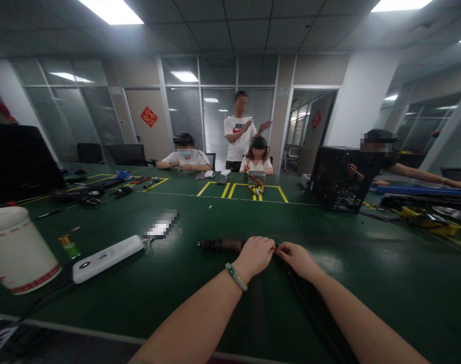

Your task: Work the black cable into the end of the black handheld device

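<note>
Green matting on the counter (215,217), and right in the middle of it lies a dark tool (220,245), a stubby cylinder, flat on its side just ahead of the person. Both hands are on it. The left hand (255,255), pale green bracelet (236,276) at the wrist, is folded over the tool's body with a clenched grip, and I'd say that pins it so it can't roll. The right hand (296,258) comes in from the other side, its grip a fingertip pinch on the tool's right-hand end, touching the left hand's knuckles. What exactly sits between those fingertips is too small to tell. The close pairing reads like one hand steadying while the other does fine work.

The long axis runs left to right across the view, parallel to the counter's near edge, and the narrow nose points left, clear of the left hand. A black cord (309,313) trails from the hands back toward the person.

Off to the left is a white power strip (107,258), well apart from the tool, and a white tub (17,247) beyond it. Other people sit at the far side.
</note>
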Demonstrator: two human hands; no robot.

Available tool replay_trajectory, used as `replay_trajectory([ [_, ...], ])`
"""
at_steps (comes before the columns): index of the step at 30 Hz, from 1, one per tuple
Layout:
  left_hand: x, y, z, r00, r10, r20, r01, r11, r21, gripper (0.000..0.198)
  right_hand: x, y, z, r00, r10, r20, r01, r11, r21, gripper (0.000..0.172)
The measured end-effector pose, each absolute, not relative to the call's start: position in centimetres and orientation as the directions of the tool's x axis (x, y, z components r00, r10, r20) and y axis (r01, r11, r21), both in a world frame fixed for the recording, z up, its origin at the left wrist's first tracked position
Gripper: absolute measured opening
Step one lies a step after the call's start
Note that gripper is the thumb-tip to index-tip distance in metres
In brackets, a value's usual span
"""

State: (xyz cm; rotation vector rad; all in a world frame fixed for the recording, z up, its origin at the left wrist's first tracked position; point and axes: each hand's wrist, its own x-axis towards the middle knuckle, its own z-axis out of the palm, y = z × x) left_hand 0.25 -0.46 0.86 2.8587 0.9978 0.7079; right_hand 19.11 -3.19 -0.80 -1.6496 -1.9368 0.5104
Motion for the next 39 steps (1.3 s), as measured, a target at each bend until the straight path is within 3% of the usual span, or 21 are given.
replay_trajectory([
  [39,0.31,-0.42,0.66,0.693,0.588,0.418,0.59,-0.795,0.141,0.013,19.33,-3.04,-1.26,-0.106,0.982,0.154,0.779,0.179,-0.601,0.022],
])
